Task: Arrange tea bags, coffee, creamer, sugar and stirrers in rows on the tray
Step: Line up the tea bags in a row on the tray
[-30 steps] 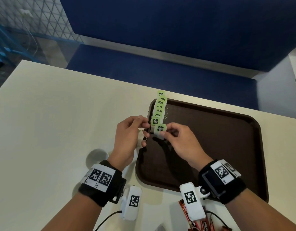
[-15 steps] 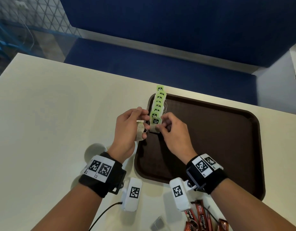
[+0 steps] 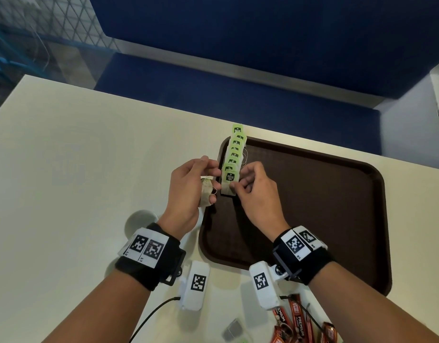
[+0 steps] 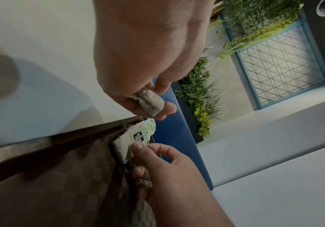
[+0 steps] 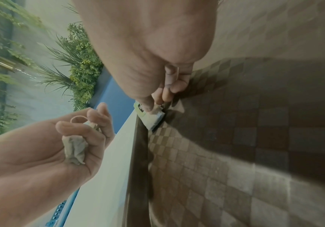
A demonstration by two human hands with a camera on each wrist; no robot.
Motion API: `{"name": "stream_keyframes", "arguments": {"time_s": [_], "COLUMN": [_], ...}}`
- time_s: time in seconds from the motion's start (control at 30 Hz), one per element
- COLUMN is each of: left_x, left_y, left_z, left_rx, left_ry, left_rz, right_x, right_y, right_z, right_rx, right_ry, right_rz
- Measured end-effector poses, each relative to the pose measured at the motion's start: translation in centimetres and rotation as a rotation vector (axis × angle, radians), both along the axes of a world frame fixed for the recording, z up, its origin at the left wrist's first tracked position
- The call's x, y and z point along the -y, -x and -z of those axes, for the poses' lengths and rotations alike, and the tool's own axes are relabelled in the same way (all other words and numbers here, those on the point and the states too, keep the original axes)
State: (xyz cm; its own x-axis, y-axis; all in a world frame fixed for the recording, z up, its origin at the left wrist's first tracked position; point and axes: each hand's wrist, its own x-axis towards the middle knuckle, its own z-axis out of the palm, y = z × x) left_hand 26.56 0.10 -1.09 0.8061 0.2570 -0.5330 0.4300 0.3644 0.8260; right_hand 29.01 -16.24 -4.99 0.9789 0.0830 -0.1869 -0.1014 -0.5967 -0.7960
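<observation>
1. Where 1 s ago the right hand (image 3: 256, 191) held its tea bag (image 3: 229, 183) just above the tray (image 3: 312, 206), it has now brought the bag down at the near end of the row of tea bags (image 3: 234, 152), thumb and fingers still pinching its edge.
2. Left hand (image 3: 191, 189) has stayed beside the tray's left rim, fingers curled round a crumpled tea bag (image 3: 206, 194).
3. The row runs along the tray's left edge; the farthest tag hangs over the far rim. To the right of the row the tray floor is bare, w/ much open room.
4. Tray is dark brown w/ rounded corners and a checkered texture; table (image 3: 77, 169) is smooth and cream. Bags are soft grey paper w/ green tags; red sachets (image 3: 297, 320) lie at the near edge.
</observation>
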Motion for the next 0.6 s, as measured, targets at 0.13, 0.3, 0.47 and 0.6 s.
{"name": "stream_keyframes", "arguments": {"time_s": [0.13, 0.3, 0.47, 0.6], "left_x": [-0.04, 0.03, 0.12, -0.04], "left_y": [-0.04, -0.17, -0.16, -0.22], "left_z": [-0.02, 0.0, 0.02, 0.12], "left_rx": [-0.002, -0.003, -0.006, -0.01], "left_ry": [-0.003, -0.015, -0.02, -0.008], "left_rz": [0.0, -0.002, 0.003, -0.008], "right_x": [0.08, 0.04, -0.16, -0.16], "right_y": [0.09, 0.08, 0.04, 0.01], "right_z": [-0.15, -0.16, -0.12, -0.18], "right_rx": [-0.006, -0.016, -0.034, -0.055], "right_ry": [-0.006, -0.007, -0.021, -0.045], "right_rz": [0.015, 0.022, 0.005, 0.023]}}
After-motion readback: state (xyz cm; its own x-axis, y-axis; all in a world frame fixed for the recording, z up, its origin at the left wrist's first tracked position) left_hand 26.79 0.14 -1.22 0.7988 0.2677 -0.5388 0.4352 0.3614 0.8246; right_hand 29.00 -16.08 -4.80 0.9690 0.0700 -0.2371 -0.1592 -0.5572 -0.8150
